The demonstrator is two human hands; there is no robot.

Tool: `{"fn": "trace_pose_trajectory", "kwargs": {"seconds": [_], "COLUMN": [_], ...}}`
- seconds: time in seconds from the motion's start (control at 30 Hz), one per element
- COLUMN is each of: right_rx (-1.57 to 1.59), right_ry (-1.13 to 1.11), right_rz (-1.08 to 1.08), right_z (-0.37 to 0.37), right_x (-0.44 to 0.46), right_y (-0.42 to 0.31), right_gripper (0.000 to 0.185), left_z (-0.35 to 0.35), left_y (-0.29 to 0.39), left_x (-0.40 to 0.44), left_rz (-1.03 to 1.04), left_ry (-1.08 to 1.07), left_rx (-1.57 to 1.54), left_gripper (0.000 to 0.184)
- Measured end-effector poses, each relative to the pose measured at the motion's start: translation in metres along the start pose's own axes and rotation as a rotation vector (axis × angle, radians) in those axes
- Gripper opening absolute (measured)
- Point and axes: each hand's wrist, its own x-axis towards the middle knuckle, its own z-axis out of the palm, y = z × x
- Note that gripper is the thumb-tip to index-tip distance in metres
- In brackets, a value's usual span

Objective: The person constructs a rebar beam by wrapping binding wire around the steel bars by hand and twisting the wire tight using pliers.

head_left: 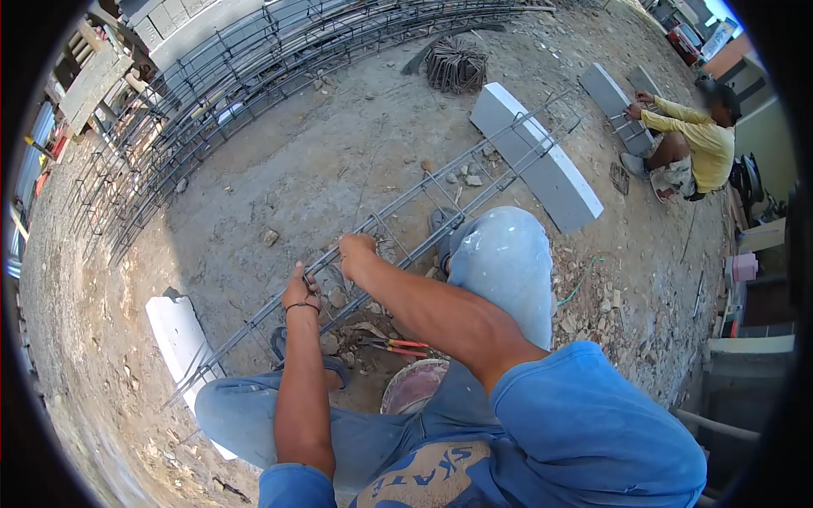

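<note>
A long rebar cage point(406, 200) of thin steel bars and square stirrups runs diagonally in front of me. Its far end rests on a white-topped block point(542, 161), its near end on another white block point(178, 334). My left hand point(301, 290), with a dark band at the wrist, is closed around the cage's upper bar. Just right of it, my right hand point(356, 254) is closed against the same bar; its fingertips are hidden, so what they pinch does not show. Below the cage, red-handled pliers point(402, 346) lie on the ground by a round pinkish bucket point(413, 385).
Finished-looking rebar cages point(229, 72) are stacked along the upper left. A bundle of bent stirrups point(457, 63) lies at the top. On the right, a co-worker in a yellow shirt point(707, 144) squats by another block point(611, 97). Stones and rubble point(605, 300) dot the dirt.
</note>
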Motion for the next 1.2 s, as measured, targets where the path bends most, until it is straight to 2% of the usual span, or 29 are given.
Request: {"fn": "trace_pose_trajectory", "kwargs": {"seconds": [0.3, 0.37, 0.43, 0.5, 0.53, 0.63, 0.67, 0.73, 0.77, 0.83, 1.03, 1.13, 1.2], "right_rx": [-0.112, -0.154, -0.163, -0.180, -0.146, -0.033, -0.121, -0.034, -0.137, -0.198, -0.275, -0.405, -0.545], "right_ry": [0.138, 0.099, 0.121, 0.142, 0.121, 0.034, 0.036, -0.102, -0.068, -0.141, -0.233, -0.245, -0.243], "right_rz": [-0.046, -0.053, -0.032, -0.009, -0.028, -0.035, -0.007, -0.007, 0.023, 0.067, 0.117, 0.099, 0.016], "right_z": [0.002, -0.002, -0.004, -0.003, -0.001, -0.006, -0.005, -0.006, -0.001, -0.006, -0.005, -0.009, -0.007], "right_x": [0.017, 0.004, -0.006, -0.008, 0.019, -0.034, -0.038, -0.013, -0.006, -0.030, 0.003, 0.012, -0.030], "right_y": [0.012, 0.007, 0.002, -0.003, 0.004, -0.011, -0.016, -0.010, -0.011, -0.022, -0.022, -0.025, -0.031], "right_gripper": [0.013, 0.024, 0.023, 0.023, 0.022, 0.020, 0.022, 0.030, 0.003, 0.005, 0.013, 0.013, 0.012], "left_z": [-0.012, -0.012, -0.013, -0.013, -0.010, -0.008, -0.010, -0.007, -0.008, -0.009, -0.008, -0.007, -0.007], "left_y": [0.000, -0.001, -0.001, -0.001, -0.001, -0.001, -0.003, -0.001, -0.002, -0.005, -0.016, -0.018, -0.020], "left_x": [0.013, 0.014, 0.014, 0.014, 0.012, 0.001, -0.002, -0.011, -0.010, -0.009, 0.004, 0.002, 0.003], "left_rz": [-0.012, -0.009, -0.009, -0.006, -0.005, 0.018, 0.008, -0.023, -0.016, -0.001, 0.019, 0.039, 0.039], "left_ry": [-0.091, -0.100, -0.099, -0.106, -0.096, -0.114, -0.130, -0.127, -0.129, -0.122, -0.145, -0.115, -0.145], "left_rx": [-0.028, -0.029, -0.034, -0.038, -0.044, -0.101, -0.159, -0.211, -0.216, -0.244, -0.289, -0.339, -0.405], "left_gripper": [0.028, 0.029, 0.029, 0.034, 0.034, 0.045, 0.040, 0.034, 0.033, 0.031, 0.020, 0.016, 0.013]}}
